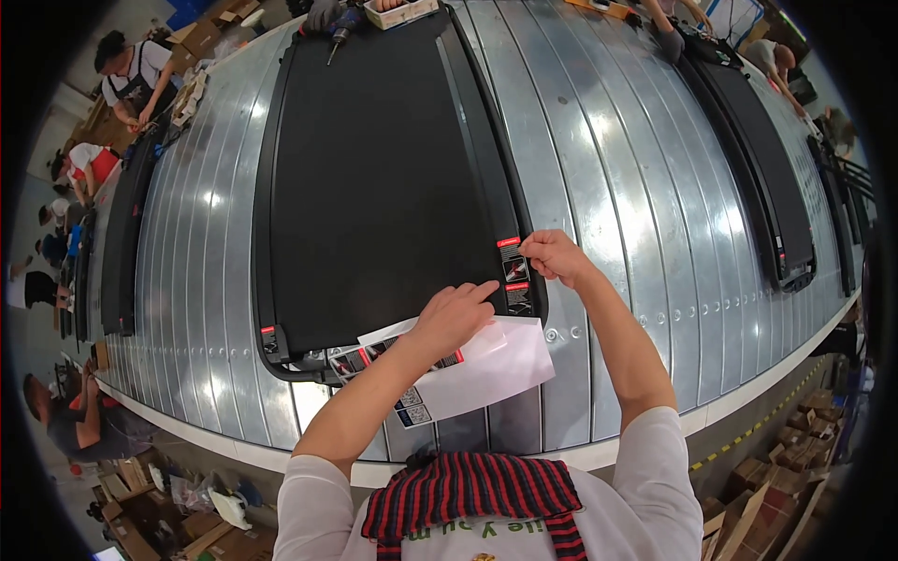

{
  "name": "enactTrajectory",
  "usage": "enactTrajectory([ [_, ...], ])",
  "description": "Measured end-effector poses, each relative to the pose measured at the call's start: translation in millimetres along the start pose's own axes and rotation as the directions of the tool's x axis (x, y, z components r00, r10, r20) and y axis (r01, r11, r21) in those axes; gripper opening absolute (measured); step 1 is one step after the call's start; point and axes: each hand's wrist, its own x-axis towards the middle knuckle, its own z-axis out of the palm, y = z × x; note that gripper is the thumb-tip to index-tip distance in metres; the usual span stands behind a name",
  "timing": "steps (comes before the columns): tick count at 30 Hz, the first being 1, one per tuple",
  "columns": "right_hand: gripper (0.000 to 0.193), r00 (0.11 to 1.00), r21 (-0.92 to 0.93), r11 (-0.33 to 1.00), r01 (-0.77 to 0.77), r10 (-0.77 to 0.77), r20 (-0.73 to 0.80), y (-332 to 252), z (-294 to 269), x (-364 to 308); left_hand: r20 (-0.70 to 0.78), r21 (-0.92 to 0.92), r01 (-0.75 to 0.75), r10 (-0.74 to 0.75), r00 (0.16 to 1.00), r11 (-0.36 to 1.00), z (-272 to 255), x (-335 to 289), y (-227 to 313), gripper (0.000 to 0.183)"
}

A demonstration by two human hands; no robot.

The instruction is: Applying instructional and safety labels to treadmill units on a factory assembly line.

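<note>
A large black panel (374, 178) in a black frame lies on the metal table in front of me. Two warning labels with red headers sit on the frame's right side near its close corner: an upper label (514, 264) and a lower label (518, 300). My right hand (556, 256) is closed in a pinch at the upper label's right edge; whether it grips the label is hidden. My left hand (456, 320) has its fingers stretched out, the index fingertip beside the labels. Beneath it, a white label sheet (510, 365) with several printed stickers overlaps the panel's near edge.
A power drill (340, 35) and a gloved hand (323, 14) are at the panel's far end, beside a white tray (400, 13). More black panels (758, 178) lie to the right. People work along the left. Cardboard boxes (748, 486) stand below the table edge.
</note>
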Motion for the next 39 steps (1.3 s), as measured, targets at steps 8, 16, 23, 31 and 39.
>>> enactTrajectory([
  [8,0.01,1.0,0.044,0.999,-0.006,0.006,0.008,-2,-1,-1,0.04,0.018,0.027,-0.028,0.999,0.999,5,13,-5,0.014],
  [16,0.01,1.0,0.087,0.996,-0.021,0.021,-0.003,1,-1,0,0.034,-0.005,-0.005,0.005,0.999,1.0,7,11,-9,0.014],
  [23,0.009,1.0,0.036,0.999,-0.001,0.002,-0.029,-4,6,-4,0.051,0.0,-0.022,0.022,0.998,1.0,7,11,-12,0.014],
  [31,0.009,0.997,0.039,0.998,0.043,-0.041,-0.065,3,7,-2,0.025,-0.01,-0.032,0.032,0.999,0.999,8,11,-12,0.012],
  [39,0.01,0.993,0.023,0.998,0.061,-0.058,-0.103,5,8,-2,0.084,0.009,-0.018,0.017,0.996,1.0,5,11,-10,0.012],
])
